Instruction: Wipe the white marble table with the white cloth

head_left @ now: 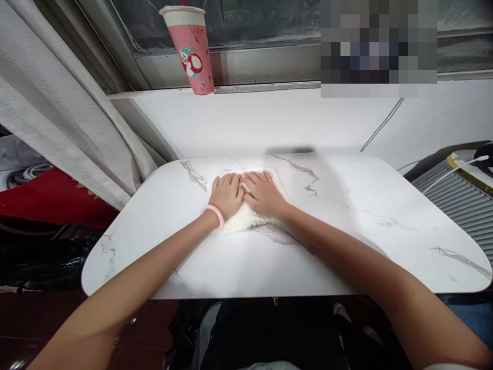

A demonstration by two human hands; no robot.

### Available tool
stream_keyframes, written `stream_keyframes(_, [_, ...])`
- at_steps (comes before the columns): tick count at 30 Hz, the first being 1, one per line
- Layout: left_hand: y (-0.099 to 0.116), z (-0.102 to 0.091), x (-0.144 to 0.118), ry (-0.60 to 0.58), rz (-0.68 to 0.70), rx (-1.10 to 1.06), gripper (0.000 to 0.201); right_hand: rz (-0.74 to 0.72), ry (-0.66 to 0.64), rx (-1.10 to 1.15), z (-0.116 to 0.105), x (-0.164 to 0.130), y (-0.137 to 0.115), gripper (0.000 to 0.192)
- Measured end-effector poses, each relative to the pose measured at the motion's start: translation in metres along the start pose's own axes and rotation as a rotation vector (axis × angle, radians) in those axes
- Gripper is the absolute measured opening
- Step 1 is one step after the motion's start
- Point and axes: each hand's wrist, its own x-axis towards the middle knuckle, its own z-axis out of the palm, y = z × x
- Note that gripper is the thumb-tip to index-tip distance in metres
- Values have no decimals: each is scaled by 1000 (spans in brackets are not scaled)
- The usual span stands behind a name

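A fluffy white cloth point(246, 210) lies spread on a white table point(385, 205) with grey marble veins. Flat on the cloth's left part rests my left hand point(227, 195), its fingers stretched forward and a pink coiled band point(214, 211) round the wrist. My right hand point(264, 192) presses on the cloth beside it, fingers likewise laid out flat. The two thumbs meet or nearly meet at the middle. Parts of the cloth are hidden beneath both palms.
On the window ledge behind the table stands a pink paper cup point(192, 56) with a white rim. A grey curtain point(69, 92) hangs at the left, near a red cloth point(57, 200). To the right is a grey ribbed box point(458, 190) with a white cable point(454, 169) over it.
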Motion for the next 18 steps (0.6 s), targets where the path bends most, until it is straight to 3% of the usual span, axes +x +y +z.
stream_keyframes(4, [4,16,65,-3,65,-25,37,107,3,-20,-3,31,44,47])
stream_keyframes(8, [22,30,99,10,-7,-8,37,134,48,1,-8,45,78,45])
stream_keyframes(12, [38,35,104,13,-36,-13,39,159,134,17,-8,44,94,43])
stream_keyframes(18, [52,35,86,23,7,-32,40,148,200,20,-8,20,95,42])
